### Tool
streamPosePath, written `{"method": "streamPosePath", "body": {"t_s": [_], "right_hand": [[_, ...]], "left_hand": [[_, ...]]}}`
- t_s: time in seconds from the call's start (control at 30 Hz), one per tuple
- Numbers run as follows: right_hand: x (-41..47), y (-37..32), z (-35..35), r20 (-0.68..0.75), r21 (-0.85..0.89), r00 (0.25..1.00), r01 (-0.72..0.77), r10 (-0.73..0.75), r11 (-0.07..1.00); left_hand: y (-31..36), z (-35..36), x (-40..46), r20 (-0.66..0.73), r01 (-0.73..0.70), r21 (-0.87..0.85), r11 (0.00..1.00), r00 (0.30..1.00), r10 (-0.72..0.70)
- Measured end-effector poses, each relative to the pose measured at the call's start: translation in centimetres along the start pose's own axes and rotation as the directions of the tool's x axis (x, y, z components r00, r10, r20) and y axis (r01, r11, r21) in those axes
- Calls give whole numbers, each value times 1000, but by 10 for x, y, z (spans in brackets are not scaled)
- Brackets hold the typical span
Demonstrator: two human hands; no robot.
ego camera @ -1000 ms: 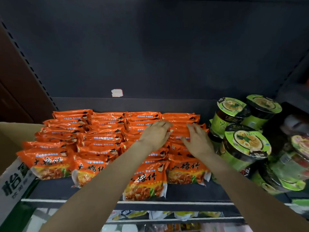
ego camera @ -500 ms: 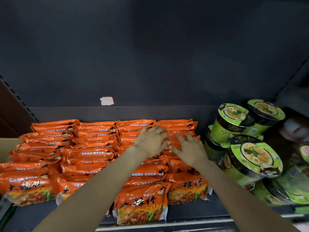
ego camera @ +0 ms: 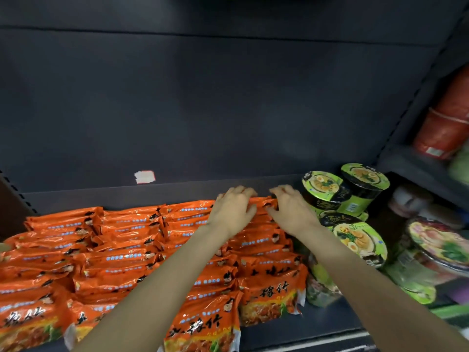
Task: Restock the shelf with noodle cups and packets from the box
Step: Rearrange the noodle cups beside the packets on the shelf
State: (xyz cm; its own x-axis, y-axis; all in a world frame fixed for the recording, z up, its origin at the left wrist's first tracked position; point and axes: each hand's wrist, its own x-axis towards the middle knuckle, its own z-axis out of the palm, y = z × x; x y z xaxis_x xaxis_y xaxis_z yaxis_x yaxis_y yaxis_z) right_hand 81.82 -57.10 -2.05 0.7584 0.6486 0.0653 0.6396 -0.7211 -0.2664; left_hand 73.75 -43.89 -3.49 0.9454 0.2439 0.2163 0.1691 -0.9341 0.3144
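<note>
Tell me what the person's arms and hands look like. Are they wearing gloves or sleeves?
No gloves and no sleeves show. Both arms are bare all the way from the bottom edge of the picture up to the left hand and the right hand. I see no watch, bracelet or ring on either wrist or hand. The fingers are too small and blurred to tell about the nails.

My one head camera looked forward and down from close range onto the shelf (ego camera: 317,323).
</note>
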Motion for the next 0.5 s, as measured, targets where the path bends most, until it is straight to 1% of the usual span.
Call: {"method": "streamPosePath", "body": {"t_s": [0.13,0.2,0.27,0.3,0.4,0.47,0.5], "right_hand": [[2,23,-51,-60,-2,998,11,-11,1000],[1,44,-67,-52,-14,999,9,-10,1000],[-1,68,-76,-14,-13,1000,2,-2,1000],[-3,81,-78,13,-9,1000,6,-6,1000],[-4,114,-76,109,19,993,44,-46,999],[-1,127,-71,149,45,985,80,-86,996],[1,133,-68,148,54,983,101,-108,993]], "left_hand": [[32,-16,20,-61,-79,-204,976,996,68],[46,-16,28,-82,-54,-348,936,996,27],[54,-9,34,-37,-1,-420,907,999,-16],[57,-2,37,18,19,-406,913,1000,-12],[57,24,43,206,36,-271,962,978,22],[56,39,46,259,41,-227,973,966,20],[55,47,48,270,46,-221,974,963,16]]}}
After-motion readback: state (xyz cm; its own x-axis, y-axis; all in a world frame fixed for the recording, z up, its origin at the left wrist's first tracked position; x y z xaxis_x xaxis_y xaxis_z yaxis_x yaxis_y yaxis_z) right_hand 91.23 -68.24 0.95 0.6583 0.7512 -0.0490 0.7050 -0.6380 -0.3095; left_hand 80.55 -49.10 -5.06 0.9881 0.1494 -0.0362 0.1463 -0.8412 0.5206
